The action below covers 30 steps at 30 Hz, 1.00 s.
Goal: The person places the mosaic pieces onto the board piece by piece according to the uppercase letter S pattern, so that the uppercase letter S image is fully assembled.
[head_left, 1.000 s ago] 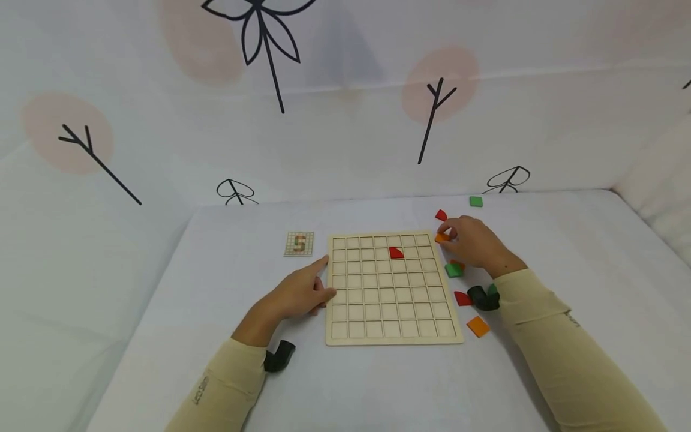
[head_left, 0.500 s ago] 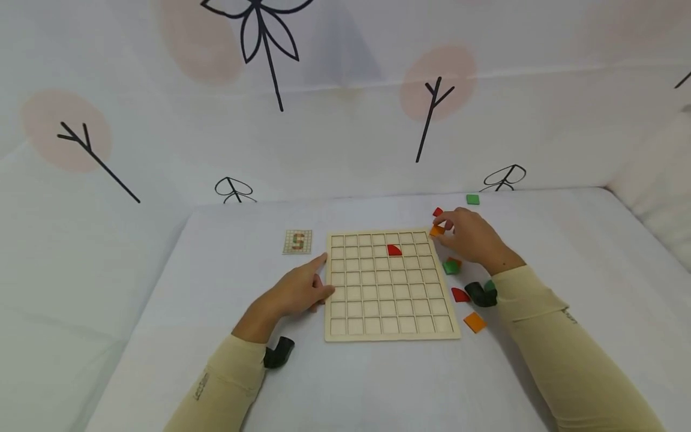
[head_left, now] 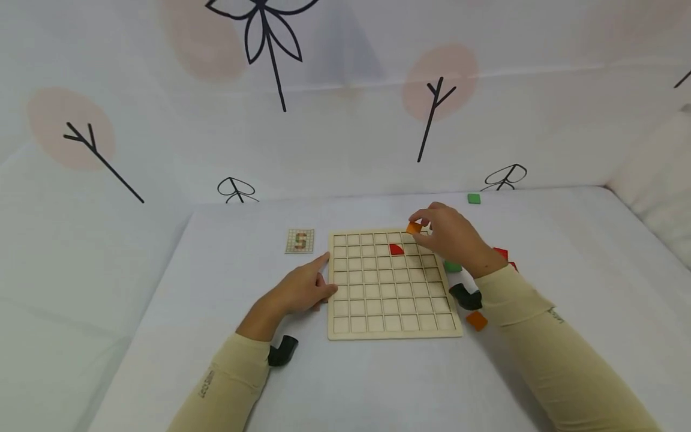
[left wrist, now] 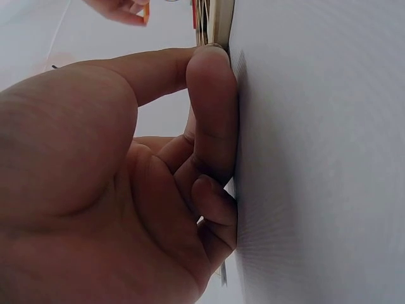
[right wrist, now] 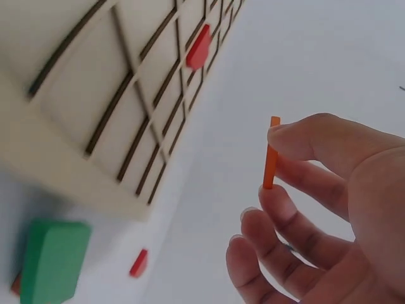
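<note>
My right hand (head_left: 453, 235) pinches an orange square tile (head_left: 413, 228) between thumb and fingers, above the far right part of the wooden grid board (head_left: 372, 291). The right wrist view shows that orange tile (right wrist: 271, 158) edge-on, apart from the board. A red quarter-round tile (head_left: 396, 249) lies in a cell of the second row from the back. My left hand (head_left: 299, 290) touches the board's left edge with its index finger and thumb. Its other fingers are bent against the cloth in the left wrist view.
A small pattern card (head_left: 300, 241) lies behind the left hand. Right of the board are a green tile (head_left: 452, 267), an orange tile (head_left: 477, 320) and red tiles (head_left: 501, 252), partly hidden by the right arm. Another green tile (head_left: 474, 198) lies near the back edge.
My right hand has lifted the orange tile from beside the board and carried it left over the far right corner. The left hand stays at the board's edge.
</note>
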{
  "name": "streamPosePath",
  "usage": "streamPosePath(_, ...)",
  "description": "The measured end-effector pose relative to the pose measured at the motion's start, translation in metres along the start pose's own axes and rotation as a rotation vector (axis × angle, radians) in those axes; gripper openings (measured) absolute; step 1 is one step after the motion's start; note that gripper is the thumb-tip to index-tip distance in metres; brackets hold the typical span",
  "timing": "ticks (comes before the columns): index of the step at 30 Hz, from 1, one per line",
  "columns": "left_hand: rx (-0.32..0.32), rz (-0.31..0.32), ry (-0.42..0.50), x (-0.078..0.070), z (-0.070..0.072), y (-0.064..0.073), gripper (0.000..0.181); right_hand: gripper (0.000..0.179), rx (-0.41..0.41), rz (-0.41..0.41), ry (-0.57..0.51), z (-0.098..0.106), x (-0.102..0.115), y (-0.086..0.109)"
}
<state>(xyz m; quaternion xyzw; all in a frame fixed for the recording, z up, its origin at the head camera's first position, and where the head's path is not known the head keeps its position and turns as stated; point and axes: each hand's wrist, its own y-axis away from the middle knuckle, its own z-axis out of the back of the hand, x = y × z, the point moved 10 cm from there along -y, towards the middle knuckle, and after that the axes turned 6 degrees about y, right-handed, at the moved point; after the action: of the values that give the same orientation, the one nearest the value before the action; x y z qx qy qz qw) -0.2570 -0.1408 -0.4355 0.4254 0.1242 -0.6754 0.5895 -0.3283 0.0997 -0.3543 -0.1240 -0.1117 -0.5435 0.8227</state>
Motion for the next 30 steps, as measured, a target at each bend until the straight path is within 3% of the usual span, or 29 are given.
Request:
streamPosePath(6,-0.003,0.013,0.008,0.002,-0.001,-0.002,0.082,0.031,-0.047,0.055,-0.035,0.001,0.026,-0.008)
streamPosePath(15,0.0,-0.007,-0.002,-0.001,0.0,-0.001,0.082,0.031,-0.088,0.061,-0.134,-0.007,0.044,-0.016)
streamPosePath(30,-0.01,0.007,0.002,0.0,0.0,0.0,0.082,0.028,0.058,0.085,-0.153,-0.04,0.044,-0.018)
